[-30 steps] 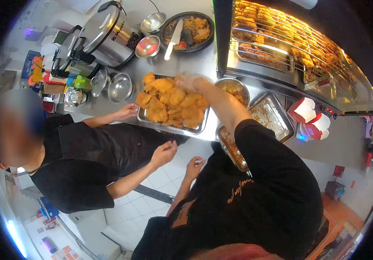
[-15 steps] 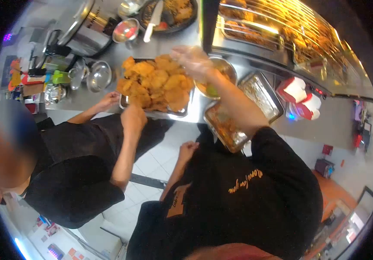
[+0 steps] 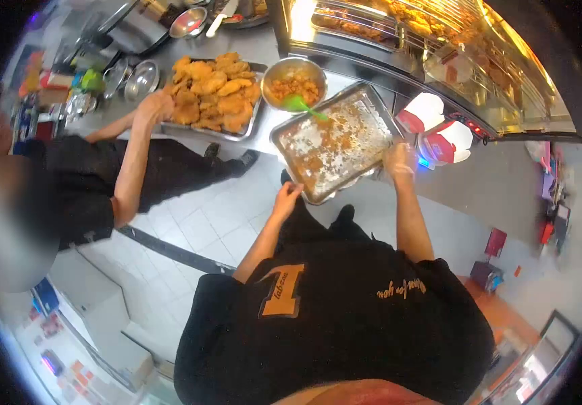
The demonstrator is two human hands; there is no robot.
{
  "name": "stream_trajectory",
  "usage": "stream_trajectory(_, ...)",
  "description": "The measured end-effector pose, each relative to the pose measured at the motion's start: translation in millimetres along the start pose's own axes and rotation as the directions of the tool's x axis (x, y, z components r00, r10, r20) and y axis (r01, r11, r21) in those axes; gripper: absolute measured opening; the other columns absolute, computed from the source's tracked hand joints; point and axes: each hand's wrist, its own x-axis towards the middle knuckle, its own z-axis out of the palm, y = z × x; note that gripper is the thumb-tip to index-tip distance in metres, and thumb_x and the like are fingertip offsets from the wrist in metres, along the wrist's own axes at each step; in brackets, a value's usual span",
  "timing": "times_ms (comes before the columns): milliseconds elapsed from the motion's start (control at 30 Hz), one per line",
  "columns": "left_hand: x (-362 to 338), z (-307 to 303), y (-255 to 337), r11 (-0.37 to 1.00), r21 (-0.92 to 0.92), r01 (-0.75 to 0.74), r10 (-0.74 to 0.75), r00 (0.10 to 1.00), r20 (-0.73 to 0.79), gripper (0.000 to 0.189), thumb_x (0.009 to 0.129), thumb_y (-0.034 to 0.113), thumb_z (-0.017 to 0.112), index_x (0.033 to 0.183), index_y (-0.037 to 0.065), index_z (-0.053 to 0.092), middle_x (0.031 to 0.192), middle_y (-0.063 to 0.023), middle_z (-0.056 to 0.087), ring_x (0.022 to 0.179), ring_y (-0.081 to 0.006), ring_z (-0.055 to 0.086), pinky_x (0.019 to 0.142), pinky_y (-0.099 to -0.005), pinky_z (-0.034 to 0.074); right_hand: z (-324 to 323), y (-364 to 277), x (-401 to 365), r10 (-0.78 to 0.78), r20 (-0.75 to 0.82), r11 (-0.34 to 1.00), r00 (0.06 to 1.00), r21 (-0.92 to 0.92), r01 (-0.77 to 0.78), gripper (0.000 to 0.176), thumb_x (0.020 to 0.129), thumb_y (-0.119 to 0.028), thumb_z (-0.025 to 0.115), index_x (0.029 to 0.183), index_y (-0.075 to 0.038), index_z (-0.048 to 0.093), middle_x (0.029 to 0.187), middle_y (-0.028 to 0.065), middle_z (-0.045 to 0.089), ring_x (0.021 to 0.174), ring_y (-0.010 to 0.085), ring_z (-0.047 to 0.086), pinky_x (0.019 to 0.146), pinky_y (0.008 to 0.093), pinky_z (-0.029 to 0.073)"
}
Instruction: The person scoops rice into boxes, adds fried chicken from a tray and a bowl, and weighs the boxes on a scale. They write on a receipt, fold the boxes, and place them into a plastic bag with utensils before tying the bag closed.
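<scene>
R hand (image 3: 399,162) has left chicken (image 3: 213,91); now grips tray (image 3: 335,142) by right edge, L hand (image 3: 287,197) holds near corner. Greasy, so it could slip & dump crumbs on floor (image 3: 203,229).

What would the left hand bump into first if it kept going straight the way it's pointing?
Most likely the near edge of the tray, which lies just ahead of the left hand. Whether the two already touch is unclear.
</scene>
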Motion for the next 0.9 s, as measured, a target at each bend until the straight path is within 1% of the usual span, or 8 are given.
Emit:
stream_trajectory(200, -16.6, 40.4, -25.7, 0.959, 0.245, -0.141, 0.234, 0.883, -0.407, 0.035, 0.086, 0.022, 0.070, 0.114, 0.002, 0.063, 0.104, -0.0136, 0.069, 0.098, -0.0233, 0.065, 0.084, -0.0342, 0.051, 49.0, 51.6, 37.5, 0.000, -0.168, 0.931, 0.986, 0.359, 0.061, 0.033, 0.079, -0.023, 0.066, 0.104, -0.002, 0.066, 0.094, 0.0237, 0.069, 0.093, 0.0383, 0.067, 0.077, 0.0486, 0.053)
stream_trajectory(300, -41.9, 21.0, -22.9, 0.949, 0.266, -0.169, 0.247, 0.923, -0.296, 0.047, 0.083, 0.026, 0.072, 0.121, 0.000, 0.059, 0.111, -0.0177, 0.068, 0.100, -0.0277, 0.066, 0.087, -0.0369, 0.051, 73.8, 93.8, 45.5, -0.348, -0.017, 0.925, 0.937, 0.159, 0.346, 0.042, 0.079, -0.027, 0.069, 0.114, -0.004, 0.064, 0.094, 0.0204, 0.070, 0.086, 0.0373, 0.069, 0.075, 0.0423, 0.056)
stream_trajectory(367, -62.1, 9.0, -37.0, 0.970, 0.184, -0.157, 0.198, 0.953, -0.228, 0.050, 0.082, 0.022, 0.076, 0.123, 0.001, 0.058, 0.112, -0.0156, 0.067, 0.097, -0.0244, 0.066, 0.085, -0.0364, 0.052, 29.5, 96.8, -7.8, -0.275, 0.314, 0.757, 0.909, 0.654, 0.003, 0.044, 0.080, -0.029, 0.071, 0.114, -0.001, 0.063, 0.091, 0.0166, 0.069, 0.082, 0.0305, 0.068, 0.069, 0.0411, 0.056)
stream_trajectory(433, -89.6, 1.6, -63.0, 0.975, 0.158, -0.158, 0.183, 0.969, -0.164, 0.052, 0.081, 0.020, 0.078, 0.125, 0.001, 0.057, 0.112, -0.0136, 0.067, 0.097, -0.0215, 0.066, 0.084, -0.0355, 0.053, 38.6, 116.8, -38.1, -0.228, 0.559, 0.523, 0.797, 0.761, -0.384, 0.050, 0.081, -0.032, 0.072, 0.115, 0.003, 0.062, 0.088, 0.0137, 0.068, 0.077, 0.0239, 0.066, 0.063, 0.0389, 0.055)
stream_trajectory(567, -161.5, -11.7, -125.4, 0.973, 0.139, -0.183, 0.199, 0.973, -0.114, 0.054, 0.081, 0.020, 0.079, 0.125, 0.001, 0.055, 0.113, -0.0118, 0.065, 0.094, -0.0205, 0.065, 0.082, -0.0343, 0.054, 71.5, 141.9, -96.5, -0.277, 0.548, 0.828, 0.789, 0.553, -0.093, 0.067, 0.082, -0.049, 0.070, 0.110, 0.012, 0.061, 0.099, 0.0243, 0.067, 0.090, 0.0250, 0.066, 0.069, 0.0407, 0.053)
stream_trajectory(633, -214.0, -23.2, -149.9, 0.994, 0.024, -0.103, 0.105, 0.988, -0.114, 0.055, 0.081, 0.019, 0.079, 0.126, 0.002, 0.053, 0.117, -0.0105, 0.061, 0.093, -0.0212, 0.064, 0.082, -0.0343, 0.054, 60.0, 124.6, -158.3, -0.333, 0.356, 0.861, 0.873, 0.492, 0.128, 0.064, 0.082, -0.051, 0.069, 0.097, 0.011, 0.066, 0.086, 0.0212, 0.069, 0.077, 0.0248, 0.065, 0.070, 0.0403, 0.051)
stream_trajectory(700, -275.3, -35.2, -166.3, 0.949, -0.316, -0.005, -0.035, 0.992, -0.123, 0.056, 0.081, 0.016, 0.079, 0.126, 0.002, 0.051, 0.122, -0.0105, 0.055, 0.101, -0.0214, 0.060, 0.082, -0.0333, 0.055, 86.7, 112.6, -190.2, -0.327, 0.438, 0.891, 0.837, 0.438, 0.119, 0.062, 0.080, -0.051, 0.070, 0.099, 0.008, 0.068, 0.082, 0.0204, 0.069, 0.079, 0.0270, 0.067, 0.075, 0.0425, 0.051)
stream_trajectory(900, -452.8, -124.0, -273.4, 0.872, -0.481, 0.092, -0.280, 0.899, -0.337, 0.084, 0.077, 0.013, 0.082, 0.143, -0.003, 0.034, 0.139, -0.0247, 0.043, 0.119, -0.0285, 0.052, 0.082, -0.0356, 0.056, 170.0, -14.7, -304.2, -0.523, 0.535, 0.833, 0.664, 0.486, 0.265, 0.059, 0.082, -0.056, 0.067, 0.088, 0.003, 0.071, 0.077, 0.0144, 0.067, 0.069, 0.0207, 0.062, 0.066, 0.0374, 0.049)
